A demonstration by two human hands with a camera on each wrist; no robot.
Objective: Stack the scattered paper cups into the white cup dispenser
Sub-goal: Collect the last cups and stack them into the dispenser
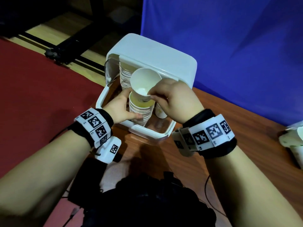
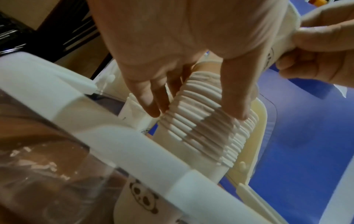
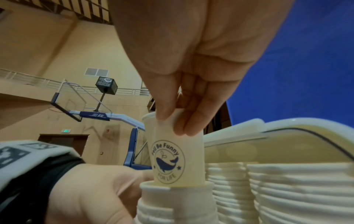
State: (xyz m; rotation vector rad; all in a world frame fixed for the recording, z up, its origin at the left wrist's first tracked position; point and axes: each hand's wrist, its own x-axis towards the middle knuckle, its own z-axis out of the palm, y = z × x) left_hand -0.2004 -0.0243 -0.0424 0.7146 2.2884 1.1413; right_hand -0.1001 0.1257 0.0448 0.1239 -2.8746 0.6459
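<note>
The white cup dispenser [image 1: 152, 54] stands open on the table with its lid tipped back. Inside it my left hand [image 1: 131, 105] grips a tall stack of paper cups [image 1: 139, 110], fingers and thumb curled round the ribbed rims [image 2: 203, 121]. My right hand [image 1: 153, 94] pinches a single paper cup [image 1: 145, 82] near its base, and the cup's bottom sits in the stack's top cup. In the right wrist view this cup [image 3: 178, 159] shows a blue whale logo. A second stack [image 1: 124, 76] leans at the back of the box, and one loose cup [image 1: 159, 110] lies beside the held stack.
The dispenser sits on a wooden table [image 1: 229, 128] against a blue backdrop [image 1: 229, 46]. Red floor [image 1: 41, 95] lies to the left. A white device [image 1: 293, 141] rests at the table's right edge. A black bag [image 1: 147, 202] with cables lies below my arms.
</note>
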